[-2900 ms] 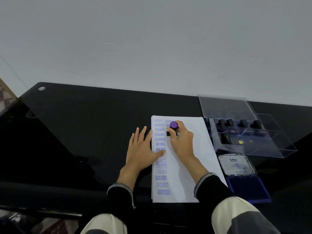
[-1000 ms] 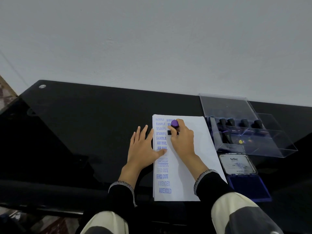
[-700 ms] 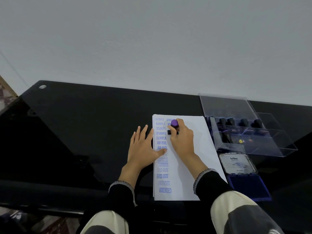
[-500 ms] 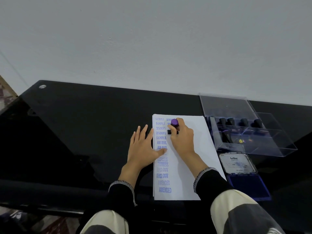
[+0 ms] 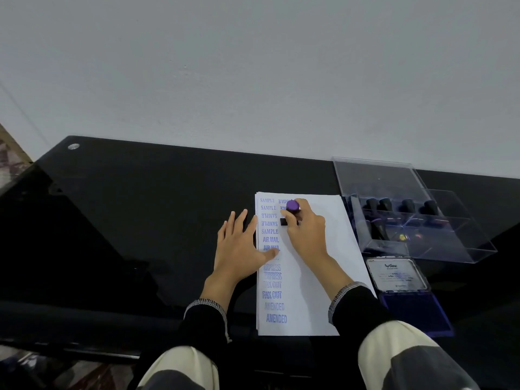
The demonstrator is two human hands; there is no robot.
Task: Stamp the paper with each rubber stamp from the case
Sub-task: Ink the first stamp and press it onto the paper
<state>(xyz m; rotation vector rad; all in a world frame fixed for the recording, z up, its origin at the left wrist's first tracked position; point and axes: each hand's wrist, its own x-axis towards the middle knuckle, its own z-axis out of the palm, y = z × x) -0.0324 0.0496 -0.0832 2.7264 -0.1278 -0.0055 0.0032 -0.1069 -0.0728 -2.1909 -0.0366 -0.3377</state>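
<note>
The fingers (image 5: 305, 220) of the right hand (image 5: 308, 235) are curled round a stamp (image 5: 291, 211) and clamped on its stem, so that the purple knob shows above them and the black base below, at the upper middle of the paper (image 5: 315, 266). The base appears to be pressed on the sheet, though actual contact cannot be confirmed from above. The stamp is held nearly upright, tipped a little toward the top of the frame; the long axis of its base runs left to right, in line with the printed words.

The left hand (image 5: 239, 249) is laid flat with its fingers straight and spread — palm on the black table (image 5: 140, 220), thumb on the paper's left edge over the "AIR MAIL" prints. Nothing is gripped by it; the sheet is merely steadied.

A column of blue impressions, from "SAMPLE" down to "AMENDED", runs down the left side of the paper, and a second column is begun just beside it, where the stamp stands.

To the right of centre, the clear case (image 5: 427, 246) lies open with several dark stamps inside, and the ink pad (image 5: 413, 311) lies below it, lid up. Both lie on the right hand's side and well apart from the left hand, so the next exchange is judged to fall to the right hand — rightward from the paper.
</note>
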